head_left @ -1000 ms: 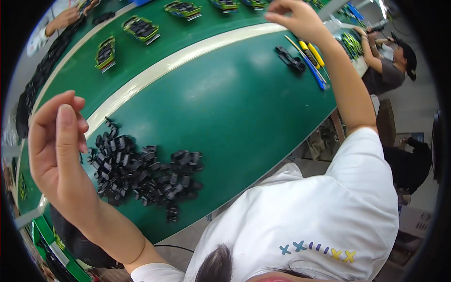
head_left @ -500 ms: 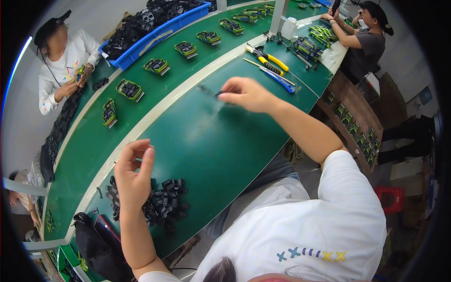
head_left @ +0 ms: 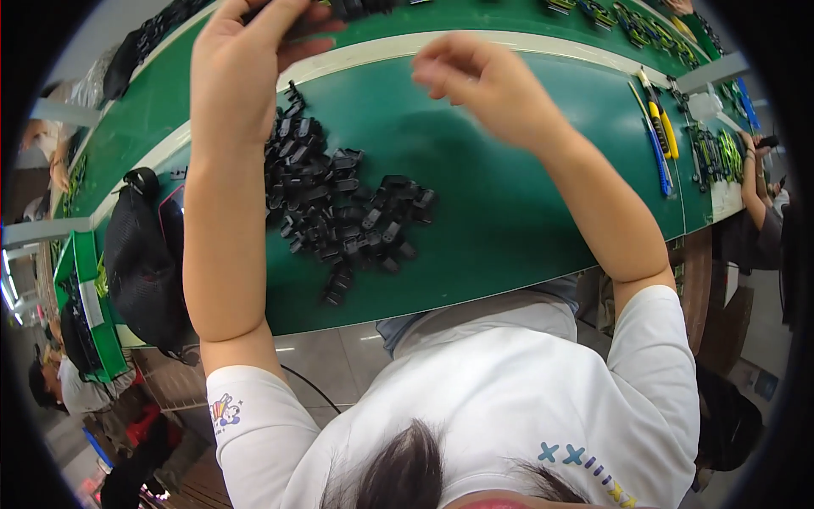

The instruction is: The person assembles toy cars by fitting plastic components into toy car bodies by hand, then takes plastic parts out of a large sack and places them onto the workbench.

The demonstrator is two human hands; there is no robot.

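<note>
At the far upper left my left hand (head_left: 242,64) is closed around black plastic parts (head_left: 360,8), blurred and partly cut off by the picture's top edge. My right hand (head_left: 479,81) hovers over the far side of the green work table (head_left: 500,229). Its fingers are half curled and somewhat apart, with nothing visible between them. A loose pile of small black plastic parts (head_left: 339,212) lies on the table between my forearms, right of my left wrist.
Yellow-handled pliers (head_left: 666,127) and a blue utility knife (head_left: 660,161) lie at the right. Beyond the pale rail (head_left: 543,49) runs a green belt with green-black assemblies (head_left: 598,14). A black bag (head_left: 140,263) and green bin (head_left: 102,339) sit left. A co-worker's arm (head_left: 750,182) shows far right.
The view has swung left and down. My left hand has gone to the belt side and now holds black parts. My right hand no longer shows the small black piece it pinched.
</note>
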